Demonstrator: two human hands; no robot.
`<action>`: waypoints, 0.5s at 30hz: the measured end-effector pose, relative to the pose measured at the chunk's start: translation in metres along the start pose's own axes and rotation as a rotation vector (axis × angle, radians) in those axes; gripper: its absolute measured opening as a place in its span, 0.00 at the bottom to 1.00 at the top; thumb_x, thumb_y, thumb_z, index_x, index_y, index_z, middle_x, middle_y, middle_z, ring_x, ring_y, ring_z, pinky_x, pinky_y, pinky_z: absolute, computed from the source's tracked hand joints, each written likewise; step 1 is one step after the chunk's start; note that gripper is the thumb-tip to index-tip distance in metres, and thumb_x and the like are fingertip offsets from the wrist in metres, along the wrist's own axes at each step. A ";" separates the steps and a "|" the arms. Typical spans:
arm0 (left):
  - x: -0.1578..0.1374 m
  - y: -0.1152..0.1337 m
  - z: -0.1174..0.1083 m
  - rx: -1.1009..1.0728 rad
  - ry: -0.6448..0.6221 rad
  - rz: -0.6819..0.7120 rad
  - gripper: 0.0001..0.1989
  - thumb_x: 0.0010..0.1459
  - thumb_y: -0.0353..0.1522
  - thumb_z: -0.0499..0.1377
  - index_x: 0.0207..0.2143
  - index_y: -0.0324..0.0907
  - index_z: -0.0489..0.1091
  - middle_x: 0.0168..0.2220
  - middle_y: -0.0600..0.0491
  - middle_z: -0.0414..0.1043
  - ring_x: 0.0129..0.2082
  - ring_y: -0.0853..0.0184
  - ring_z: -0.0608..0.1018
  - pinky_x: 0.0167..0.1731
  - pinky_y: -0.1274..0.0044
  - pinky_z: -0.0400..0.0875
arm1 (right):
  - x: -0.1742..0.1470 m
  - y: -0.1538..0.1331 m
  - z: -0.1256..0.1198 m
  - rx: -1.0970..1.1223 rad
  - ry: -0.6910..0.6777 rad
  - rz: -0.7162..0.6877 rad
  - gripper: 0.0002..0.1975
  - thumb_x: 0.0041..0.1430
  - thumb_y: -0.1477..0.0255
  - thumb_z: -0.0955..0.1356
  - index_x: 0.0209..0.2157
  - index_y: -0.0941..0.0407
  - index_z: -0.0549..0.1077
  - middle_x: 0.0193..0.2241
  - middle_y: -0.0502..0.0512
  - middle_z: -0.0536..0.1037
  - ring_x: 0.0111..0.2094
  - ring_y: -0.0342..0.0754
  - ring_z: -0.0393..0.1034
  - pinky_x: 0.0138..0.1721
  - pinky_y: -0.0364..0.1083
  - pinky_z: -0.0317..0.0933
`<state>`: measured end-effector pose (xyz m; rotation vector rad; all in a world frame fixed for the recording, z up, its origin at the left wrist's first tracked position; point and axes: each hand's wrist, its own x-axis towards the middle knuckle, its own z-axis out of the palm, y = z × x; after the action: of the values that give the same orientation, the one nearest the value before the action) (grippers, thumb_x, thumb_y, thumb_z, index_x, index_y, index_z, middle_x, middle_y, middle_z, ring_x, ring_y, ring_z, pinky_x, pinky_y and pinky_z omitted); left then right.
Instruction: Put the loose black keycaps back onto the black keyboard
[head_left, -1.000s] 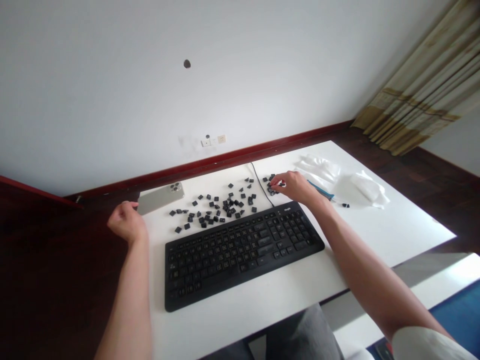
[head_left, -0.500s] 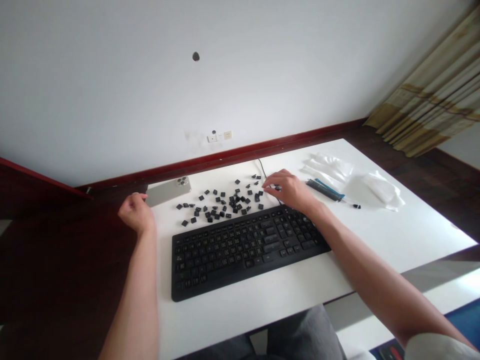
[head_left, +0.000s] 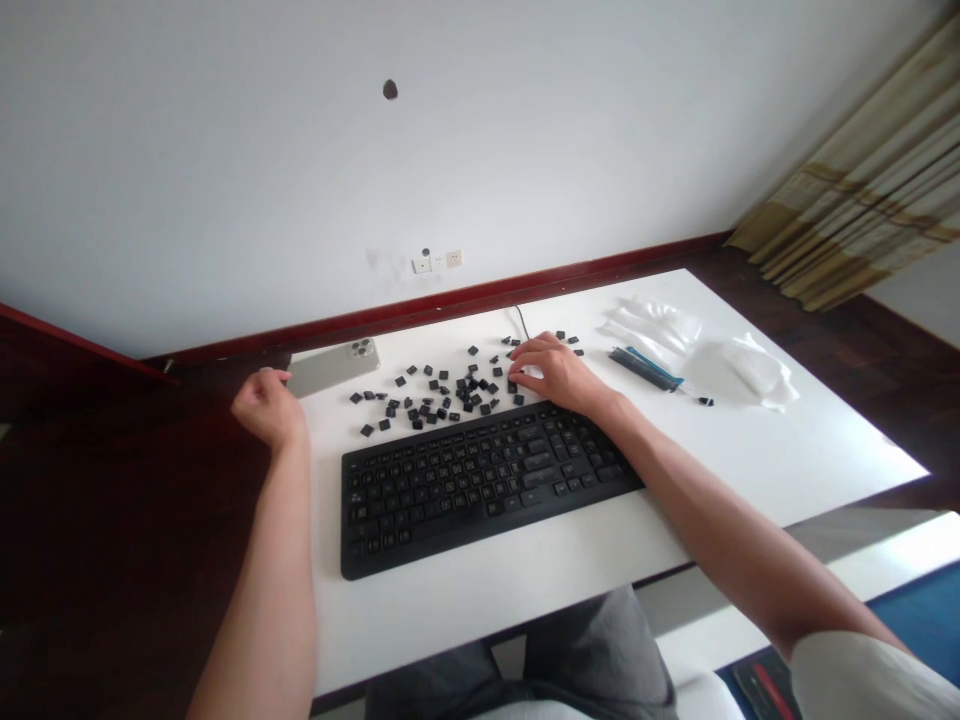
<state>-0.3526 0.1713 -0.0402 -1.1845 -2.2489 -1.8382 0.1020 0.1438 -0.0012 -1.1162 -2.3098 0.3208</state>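
My right hand (head_left: 553, 376) is over the right side of a scatter of loose black keycaps (head_left: 472, 385). Its fingers are curved and apart, with a gap between thumb and forefinger; the fingertips are close to a few keycaps. The wrist passes above the right end of a black keyboard (head_left: 450, 492), which lies at a slant on the white table. At the table's left edge my left hand (head_left: 268, 408) is curled in a loose fist, with nothing visible in it. Beside it lies a silver phone (head_left: 330, 370), camera side up.
Behind the keyboard a black cable (head_left: 521, 322) runs toward the far edge of the white table (head_left: 780, 480). Clear plastic bags (head_left: 757, 372) and a dark, blue-edged narrow pouch (head_left: 646, 368) lie on the right. Beyond the table are a wall (head_left: 262, 150) and a curtain (head_left: 862, 210).
My right hand has shifted left toward the keycaps; a few keycaps now show beyond and to the right of it. The left hand keeps its place. The whole view has tilted slightly.
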 end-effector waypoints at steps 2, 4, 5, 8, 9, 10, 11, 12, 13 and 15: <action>0.000 0.000 0.000 -0.001 0.001 -0.001 0.11 0.57 0.27 0.51 0.27 0.39 0.72 0.25 0.53 0.69 0.30 0.63 0.73 0.35 0.72 0.66 | -0.003 -0.001 -0.015 0.012 0.022 0.064 0.10 0.70 0.67 0.70 0.39 0.54 0.84 0.45 0.59 0.86 0.47 0.58 0.76 0.53 0.56 0.67; 0.000 -0.001 0.000 -0.014 0.008 0.000 0.12 0.56 0.27 0.51 0.27 0.39 0.73 0.25 0.53 0.71 0.30 0.63 0.74 0.33 0.72 0.65 | -0.015 0.002 -0.036 0.005 0.048 0.222 0.10 0.70 0.65 0.69 0.41 0.53 0.83 0.40 0.56 0.86 0.41 0.55 0.78 0.47 0.52 0.69; 0.001 -0.002 0.000 -0.021 0.011 0.000 0.12 0.56 0.28 0.52 0.27 0.39 0.74 0.25 0.52 0.71 0.29 0.63 0.74 0.33 0.72 0.65 | -0.025 0.005 -0.047 -0.013 0.043 0.313 0.10 0.70 0.65 0.69 0.41 0.52 0.83 0.38 0.54 0.86 0.37 0.53 0.78 0.43 0.51 0.69; 0.002 -0.004 0.001 -0.032 0.020 -0.002 0.12 0.55 0.29 0.52 0.26 0.39 0.75 0.24 0.53 0.70 0.29 0.63 0.74 0.33 0.72 0.66 | -0.069 0.018 -0.073 -0.106 0.051 0.515 0.11 0.67 0.63 0.69 0.37 0.51 0.84 0.33 0.54 0.86 0.35 0.54 0.79 0.39 0.51 0.68; 0.002 -0.004 0.002 -0.035 0.021 -0.003 0.12 0.55 0.29 0.52 0.26 0.40 0.75 0.24 0.53 0.70 0.29 0.62 0.74 0.34 0.71 0.66 | -0.085 0.022 -0.078 -0.121 0.055 0.564 0.11 0.67 0.63 0.69 0.36 0.51 0.84 0.32 0.54 0.86 0.34 0.55 0.79 0.37 0.51 0.69; 0.002 -0.004 0.002 -0.039 0.020 -0.005 0.12 0.55 0.28 0.53 0.26 0.40 0.75 0.24 0.52 0.70 0.29 0.62 0.74 0.34 0.71 0.67 | -0.101 0.026 -0.081 -0.130 0.053 0.603 0.12 0.67 0.62 0.68 0.36 0.51 0.84 0.31 0.54 0.85 0.33 0.56 0.79 0.36 0.52 0.69; 0.003 -0.004 0.002 -0.044 0.020 -0.005 0.11 0.55 0.28 0.53 0.26 0.40 0.75 0.24 0.52 0.71 0.29 0.61 0.74 0.35 0.70 0.67 | -0.115 0.028 -0.081 -0.134 0.046 0.639 0.13 0.67 0.62 0.68 0.35 0.51 0.84 0.30 0.55 0.85 0.32 0.56 0.79 0.35 0.53 0.69; 0.003 -0.003 0.002 -0.047 0.019 -0.006 0.11 0.55 0.27 0.53 0.25 0.41 0.75 0.24 0.51 0.71 0.29 0.60 0.75 0.35 0.70 0.67 | -0.126 0.029 -0.081 -0.132 0.044 0.673 0.13 0.67 0.61 0.68 0.35 0.51 0.84 0.30 0.55 0.85 0.32 0.57 0.79 0.35 0.54 0.69; 0.003 -0.003 0.001 -0.048 0.018 -0.007 0.11 0.55 0.27 0.53 0.25 0.41 0.74 0.24 0.51 0.72 0.30 0.60 0.75 0.35 0.69 0.67 | -0.136 0.030 -0.079 -0.128 0.047 0.692 0.13 0.67 0.60 0.69 0.35 0.51 0.84 0.31 0.55 0.86 0.32 0.58 0.80 0.36 0.54 0.70; 0.003 -0.001 0.001 -0.036 0.017 -0.011 0.11 0.54 0.28 0.53 0.25 0.41 0.75 0.23 0.51 0.72 0.30 0.60 0.76 0.34 0.70 0.66 | -0.147 0.030 -0.073 -0.116 0.070 0.719 0.14 0.66 0.59 0.69 0.35 0.49 0.85 0.33 0.54 0.86 0.34 0.59 0.81 0.38 0.55 0.71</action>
<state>-0.3550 0.1734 -0.0402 -1.1590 -2.2277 -1.8932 0.2375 0.0463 -0.0087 -1.9617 -1.8078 0.4010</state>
